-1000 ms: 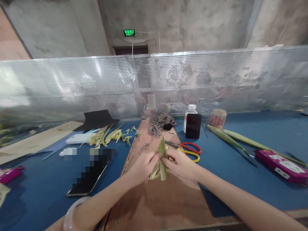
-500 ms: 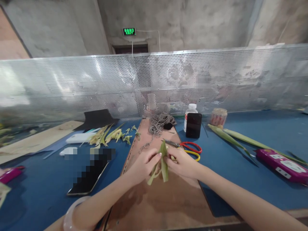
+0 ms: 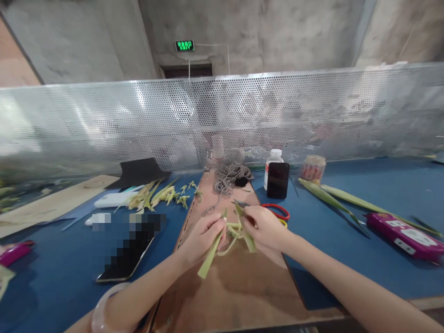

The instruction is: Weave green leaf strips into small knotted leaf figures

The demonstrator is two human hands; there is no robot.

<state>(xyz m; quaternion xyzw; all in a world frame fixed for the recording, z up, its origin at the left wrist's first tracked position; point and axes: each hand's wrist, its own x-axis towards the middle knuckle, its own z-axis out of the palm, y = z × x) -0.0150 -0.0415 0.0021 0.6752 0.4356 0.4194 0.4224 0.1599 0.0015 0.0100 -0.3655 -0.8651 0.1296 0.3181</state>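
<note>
My left hand (image 3: 205, 233) pinches a long green leaf strip (image 3: 209, 260) that slants down toward me. My right hand (image 3: 266, 227) is closed on a second, wider leaf strip (image 3: 249, 241). Between the hands, above the brown board (image 3: 225, 296), thin pale strands of a small woven or knotted leaf piece (image 3: 235, 231) stretch from one side to the other. How the strands join is too small to make out. Scissors with red handles (image 3: 280, 209) lie just behind my right hand, partly covered by it.
Grey cord (image 3: 227, 178) is heaped at the board's far end. Left lie leaf scraps (image 3: 156, 195) and a large dark phone (image 3: 130, 254). Right stand a white bottle (image 3: 275, 156), a small black phone (image 3: 278, 181) and a jar (image 3: 312, 169), near long leaves (image 3: 329, 203) and a purple packet (image 3: 402, 235).
My hands have drawn apart, the right one moving to the right. The leaf, formerly one folded bunch, now shows as two separate strips with strands between them.
</note>
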